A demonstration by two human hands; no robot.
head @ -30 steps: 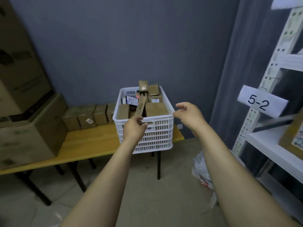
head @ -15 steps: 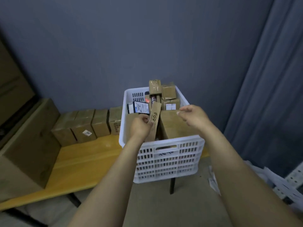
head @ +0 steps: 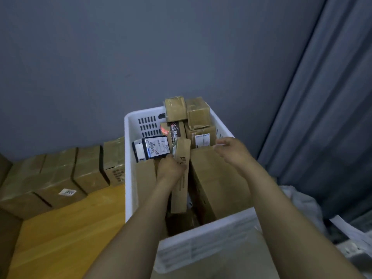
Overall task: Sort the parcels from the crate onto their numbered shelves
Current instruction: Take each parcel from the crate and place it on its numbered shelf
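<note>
Quick update from my end. A second ago I was standing back with the 5-2 shelf tag in view on the right, left hand only at the near rim and right hand floating in the air. Now the view has closed right in and looks down into the crate (head: 128, 158), and the shelves have dropped out of frame completely.

The left hand (head: 170, 169) has gone from the rim down inside the crate and is wrapped on the narrow box (head: 181, 190), the long thin one standing on end between the other parcels. The box hasn't come up yet; its lower end sits deep among the rest. The right hand (head: 231, 153) has come in over the big box (head: 219, 188) on the right side, fingers loosely curled, holding nothing as far as I can see.

So I reckon the pick has started but nothing is sorted yet. The crate is packed, including a black parcel (head: 156, 148) with a white label just beside my left hand. I can't read any number on the narrow box from here, so I'd need to lift it out and check before turning back to the shelves.
</note>
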